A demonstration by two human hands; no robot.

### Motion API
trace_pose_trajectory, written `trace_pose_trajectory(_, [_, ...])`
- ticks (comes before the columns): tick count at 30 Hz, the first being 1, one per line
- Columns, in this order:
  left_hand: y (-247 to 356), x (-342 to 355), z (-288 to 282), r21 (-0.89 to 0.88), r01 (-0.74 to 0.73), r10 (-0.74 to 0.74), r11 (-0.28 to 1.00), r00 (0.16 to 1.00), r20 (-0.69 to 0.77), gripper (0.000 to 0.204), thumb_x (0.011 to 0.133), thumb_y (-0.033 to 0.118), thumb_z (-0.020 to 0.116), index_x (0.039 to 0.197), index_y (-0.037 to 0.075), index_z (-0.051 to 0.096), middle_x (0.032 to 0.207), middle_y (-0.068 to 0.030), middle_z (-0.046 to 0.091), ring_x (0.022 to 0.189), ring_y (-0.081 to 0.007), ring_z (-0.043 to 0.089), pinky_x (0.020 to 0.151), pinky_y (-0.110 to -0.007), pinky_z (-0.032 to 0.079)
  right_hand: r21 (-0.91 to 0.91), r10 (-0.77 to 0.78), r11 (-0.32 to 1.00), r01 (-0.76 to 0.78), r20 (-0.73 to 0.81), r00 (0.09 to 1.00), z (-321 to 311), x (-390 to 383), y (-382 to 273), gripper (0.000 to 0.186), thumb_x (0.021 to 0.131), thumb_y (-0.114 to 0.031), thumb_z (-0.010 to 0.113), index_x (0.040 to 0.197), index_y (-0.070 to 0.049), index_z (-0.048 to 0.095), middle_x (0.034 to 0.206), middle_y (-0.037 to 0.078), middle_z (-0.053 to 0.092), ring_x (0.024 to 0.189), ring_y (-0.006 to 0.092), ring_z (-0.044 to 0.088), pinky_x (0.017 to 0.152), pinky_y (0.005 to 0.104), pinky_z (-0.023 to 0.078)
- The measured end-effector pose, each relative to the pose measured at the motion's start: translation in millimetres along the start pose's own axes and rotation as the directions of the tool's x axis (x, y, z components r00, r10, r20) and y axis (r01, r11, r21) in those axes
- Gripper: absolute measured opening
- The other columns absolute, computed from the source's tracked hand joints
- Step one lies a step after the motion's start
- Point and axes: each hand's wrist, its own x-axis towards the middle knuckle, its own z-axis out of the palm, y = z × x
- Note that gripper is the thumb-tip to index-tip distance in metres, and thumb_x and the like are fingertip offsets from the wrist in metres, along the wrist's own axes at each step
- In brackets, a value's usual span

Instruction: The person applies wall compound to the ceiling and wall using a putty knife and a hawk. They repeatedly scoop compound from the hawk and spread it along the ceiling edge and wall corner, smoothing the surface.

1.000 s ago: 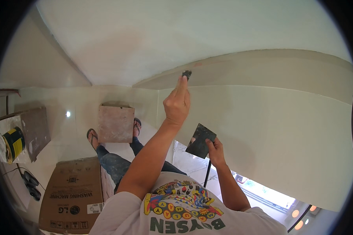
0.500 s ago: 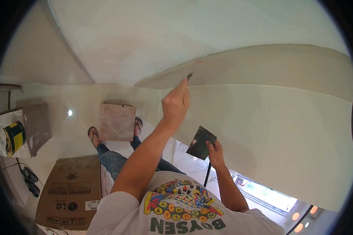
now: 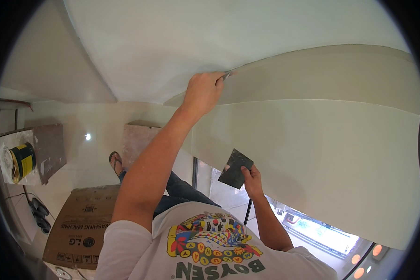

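My left hand (image 3: 203,95) is raised and closed around a small putty knife (image 3: 227,75); most of its handle is hidden in the fingers. The blade tip meets the beige raised wall band (image 3: 322,70) just under its upper edge, beside a small pinkish patch. Lower down, my right hand (image 3: 253,181) grips a thin dark square plate (image 3: 234,170) by one edge, thumb on top. A little pale filler clings near the plate's left edge. The plate is held apart from the wall.
A large cardboard box (image 3: 81,226) stands at the lower left. Beyond it, a yellow and black can (image 3: 23,162) rests on a white-smeared surface. Near my foot is a dusty pinkish square platform (image 3: 137,135). Dark corded objects (image 3: 39,214) lie left of the box.
My left hand has moved up and slightly left, bringing the knife from below the pinkish patch to the band's upper edge. The plate in my right hand has shifted slightly left.
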Motion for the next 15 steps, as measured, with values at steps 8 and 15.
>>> trace_pose_trajectory(8, [29.9,7.4,-14.9,-0.068,0.000,0.003,0.998,0.999,0.048,0.027,0.099,0.011,0.061,0.120,0.004,0.076,0.095,-0.0222,0.074,0.081,-0.0427,0.069,0.078,-0.046,0.054,0.017,-0.060,0.998,0.060,0.032,0.998,3.8,0.1,0.9,0.029,0.107,-0.016,0.059,0.129,0.002,0.067,0.116,0.007,0.074,0.107,0.0152,0.065,0.097,0.0313,0.050])
trace_pose_trajectory(15, [21.8,-30.7,-19.8,-0.046,0.001,-0.005,0.999,0.995,-0.095,0.028,0.100,0.011,0.061,0.122,0.004,0.076,0.094,-0.0236,0.074,0.080,-0.0387,0.072,0.077,-0.045,0.056,0.022,-0.040,0.999,0.040,0.013,0.999,-0.4,-2.7,-5.2,0.030,0.107,-0.017,0.059,0.129,0.002,0.067,0.116,0.006,0.074,0.105,0.0152,0.065,0.098,0.0313,0.050])
